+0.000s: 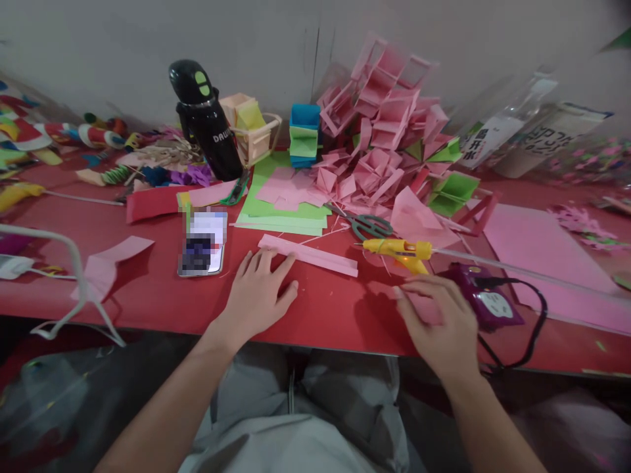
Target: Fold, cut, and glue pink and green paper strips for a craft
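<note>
My left hand (261, 292) rests on the red table with fingers spread, its fingertips touching the near edge of a folded pink paper strip (320, 257). The strip lies flat, slanting down to the right. My right hand (438, 322) hovers near the table's front edge, fingers apart and slightly curled, with nothing seen in it. Just beyond it lies a yellow hot glue gun (394, 247) with a long clear glue stick (493, 263) running out of its back. Grey-handled scissors (371, 226) lie behind the glue gun.
Pink folded-paper frames (389, 105) are heaped at the back. A black bottle (210, 128) stands left of a blue-green paper piece (304, 135). A phone (203, 243) lies left of my left hand. A purple power socket (486, 299) with a black cord is at right, near pink sheets (542, 253).
</note>
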Demonstrator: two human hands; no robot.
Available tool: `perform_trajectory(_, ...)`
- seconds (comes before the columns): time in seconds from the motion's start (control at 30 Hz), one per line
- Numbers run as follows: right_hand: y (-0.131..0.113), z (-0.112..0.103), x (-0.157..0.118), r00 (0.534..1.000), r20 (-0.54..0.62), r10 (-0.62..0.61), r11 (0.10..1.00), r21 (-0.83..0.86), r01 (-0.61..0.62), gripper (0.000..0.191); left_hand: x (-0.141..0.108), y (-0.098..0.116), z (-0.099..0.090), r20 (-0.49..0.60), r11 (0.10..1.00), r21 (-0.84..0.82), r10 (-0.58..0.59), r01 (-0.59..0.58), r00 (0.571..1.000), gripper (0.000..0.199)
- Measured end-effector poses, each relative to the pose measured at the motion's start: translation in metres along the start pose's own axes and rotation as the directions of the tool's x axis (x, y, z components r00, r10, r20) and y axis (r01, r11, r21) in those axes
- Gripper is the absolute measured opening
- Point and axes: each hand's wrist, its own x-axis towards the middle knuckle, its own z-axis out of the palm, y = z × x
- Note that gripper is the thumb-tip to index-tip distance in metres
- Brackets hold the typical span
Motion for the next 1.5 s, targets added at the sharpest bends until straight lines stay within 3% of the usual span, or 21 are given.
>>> perform_trajectory(0.07,-0.012,0.009,0.003,0.979,0.164,-0.117,0.993,0.045,0.111,0.012,0.002,0.0,-0.003,0.014,1.0,0.017,0.006,-0.006,1.0,0.049)
perform_trajectory(0.23,-0.027,0.039,0.028,0.914,0.261,-0.31,0.944,-0.024,0.328,0.021,0.01,-0.007,-0.009,0.031,0.994,0.076,0.079,-0.081,0.996,0.043)
perform_trajectory(0.37,-0.026,0.052,0.041,0.862,0.38,-0.336,0.914,-0.09,0.396,0.027,0.02,-0.021,-0.011,0.078,0.971,0.15,0.174,-0.184,0.982,0.045)
perform_trajectory(0.5,-0.022,0.054,0.041,0.842,0.442,-0.31,0.907,-0.128,0.402,0.038,0.034,-0.04,-0.014,0.127,0.925,0.197,0.305,-0.326,0.944,0.051)
perform_trajectory(0.73,-0.022,0.051,0.045,0.835,0.464,-0.296,0.884,-0.198,0.424,0.04,0.045,-0.048,-0.021,0.162,0.863,0.211,0.432,-0.458,0.887,0.041)
perform_trajectory(1.5,-0.02,0.061,0.049,0.839,0.443,-0.316,0.85,-0.26,0.457,0.029,0.046,-0.045,-0.013,-0.055,0.874,0.244,0.444,-0.419,0.894,0.025)
